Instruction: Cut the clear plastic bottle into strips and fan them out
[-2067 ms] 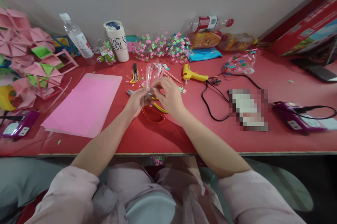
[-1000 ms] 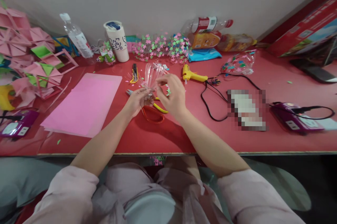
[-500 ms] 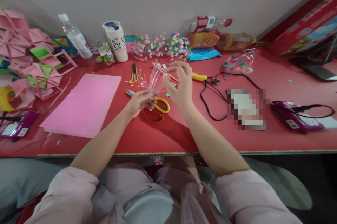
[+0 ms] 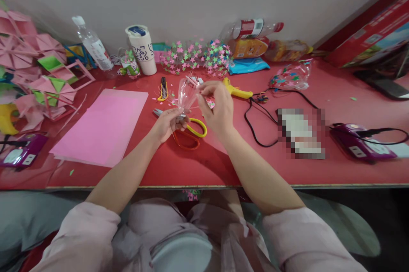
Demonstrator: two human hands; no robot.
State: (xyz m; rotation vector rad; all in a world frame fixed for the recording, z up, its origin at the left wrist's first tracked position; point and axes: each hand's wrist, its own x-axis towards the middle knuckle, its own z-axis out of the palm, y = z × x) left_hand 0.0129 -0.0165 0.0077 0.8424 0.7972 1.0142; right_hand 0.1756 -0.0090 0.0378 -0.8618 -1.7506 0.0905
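The person wears a pale pink top with loose sleeves pushed up past the elbows, leaving both forearms bare; the left hand (image 4: pixel 168 124) and right hand (image 4: pixel 217 110) are ungloved, without rings

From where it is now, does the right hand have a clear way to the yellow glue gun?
Probably yes. The right hand is pinching the clear plastic piece, and the glue gun lies just beyond it on the table with nothing between; the hand must let go first.

On the table I count two hands, the left hand (image 4: pixel 168 124) and the right hand (image 4: pixel 216 108), one clear plastic piece (image 4: pixel 186 93), one glue gun (image 4: pixel 234 89) at 1 o'clock, one pink paper stack (image 4: pixel 104 125) at 9 o'clock, and two purple power strips (image 4: pixel 359 146) (image 4: pixel 19 153).
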